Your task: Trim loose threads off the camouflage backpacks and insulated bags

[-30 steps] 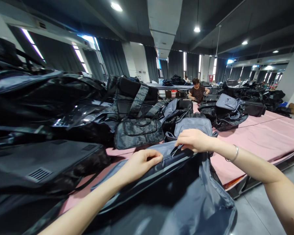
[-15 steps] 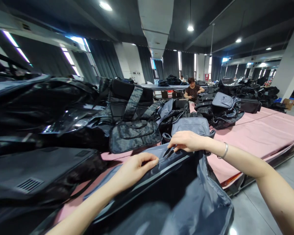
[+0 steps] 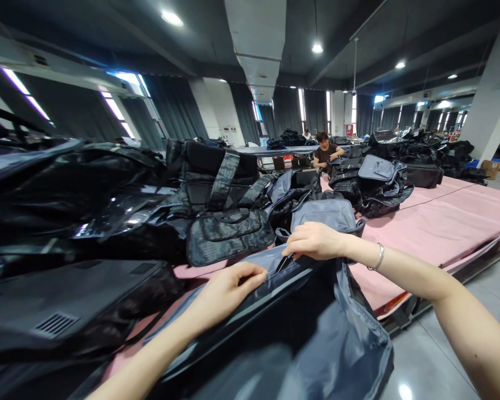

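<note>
Bare forearms, no sleeves in view. Thin silver bangle [image 3: 378,257] on wrist of right hand [image 3: 314,241]. Left hand [image 3: 225,291] unadorned, nails short.

Grey-blue bag [image 3: 316,333]; dark camouflage-patterned bag [image 3: 229,233]; pink table cover [image 3: 441,222]; silver bracelet [image 3: 378,257].

Grey-blue fabric bag [image 3: 308,333] — slack, draped over the pink table's [image 3: 441,222] near edge
</note>
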`<state>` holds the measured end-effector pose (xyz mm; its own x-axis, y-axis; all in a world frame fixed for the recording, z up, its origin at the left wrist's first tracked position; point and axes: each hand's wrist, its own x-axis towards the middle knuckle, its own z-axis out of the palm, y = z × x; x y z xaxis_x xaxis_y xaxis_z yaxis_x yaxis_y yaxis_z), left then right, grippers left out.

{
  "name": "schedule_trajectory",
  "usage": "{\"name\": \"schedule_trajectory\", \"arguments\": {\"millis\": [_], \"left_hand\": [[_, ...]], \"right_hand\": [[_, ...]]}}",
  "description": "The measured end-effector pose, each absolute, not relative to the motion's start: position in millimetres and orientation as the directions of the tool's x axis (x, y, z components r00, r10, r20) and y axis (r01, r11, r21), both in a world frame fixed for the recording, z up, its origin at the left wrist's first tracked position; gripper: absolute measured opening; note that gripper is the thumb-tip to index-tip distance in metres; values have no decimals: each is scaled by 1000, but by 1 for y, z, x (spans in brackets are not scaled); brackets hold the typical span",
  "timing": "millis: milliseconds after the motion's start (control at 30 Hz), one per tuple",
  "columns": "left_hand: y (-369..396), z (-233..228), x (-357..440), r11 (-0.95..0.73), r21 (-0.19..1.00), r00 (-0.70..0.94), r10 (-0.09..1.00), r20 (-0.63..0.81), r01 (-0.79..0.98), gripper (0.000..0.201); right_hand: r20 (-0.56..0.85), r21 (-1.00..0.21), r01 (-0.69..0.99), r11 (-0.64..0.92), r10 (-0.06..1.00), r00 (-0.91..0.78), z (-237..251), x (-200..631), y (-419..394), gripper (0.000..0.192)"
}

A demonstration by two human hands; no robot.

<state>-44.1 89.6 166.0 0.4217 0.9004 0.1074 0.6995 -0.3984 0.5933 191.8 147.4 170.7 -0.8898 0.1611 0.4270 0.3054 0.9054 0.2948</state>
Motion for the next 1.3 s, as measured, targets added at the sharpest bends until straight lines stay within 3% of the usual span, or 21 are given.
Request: {"name": "schedule_trajectory", "arguments": {"millis": [100, 200, 267, 367, 467, 633, 800, 933, 1100, 1300], "left_hand": [[91, 164, -46, -408, 588, 429, 896, 113, 698, 40], [91, 163, -47, -427, 558, 435, 891, 129, 711, 39], [90, 161, -47, -481, 472, 414, 877, 246, 739, 37], [86, 158, -43, -601, 228, 448, 753, 481, 766, 32], [83, 153, -33, -657, 34, 536, 643, 548, 753, 33], [82, 149, -16, -567, -157, 535, 599, 596, 809, 29], [82, 150, -8, -498, -234, 530, 613, 586, 835, 24], [83, 150, -4, -554, -272, 594, 562, 575, 787, 26], [82, 150, -4, -615, -284, 637, 488, 597, 736, 23], [80, 150, -6, -630, -260, 636, 495, 591, 732, 23]], "right_hand": [[425, 276, 290, 916, 155, -892, 170, 191, 148, 20], [466, 183, 307, 934, 193, -863, 168, 194, 148, 17], [529, 87, 336, 938, 242, -813, 164, 200, 148, 16], [611, 1, 352, 936, 278, -741, 159, 211, 146, 17], [646, 34, 382, 923, 271, -713, 156, 220, 144, 20], [649, 168, 444, 880, 241, -722, 155, 227, 140, 28], [609, 221, 459, 861, 245, -754, 156, 228, 139, 28], [584, 228, 451, 863, 250, -773, 156, 225, 139, 25], [548, 259, 418, 870, 224, -806, 155, 217, 140, 21], [529, 270, 431, 861, 242, -814, 154, 211, 141, 21]]}}
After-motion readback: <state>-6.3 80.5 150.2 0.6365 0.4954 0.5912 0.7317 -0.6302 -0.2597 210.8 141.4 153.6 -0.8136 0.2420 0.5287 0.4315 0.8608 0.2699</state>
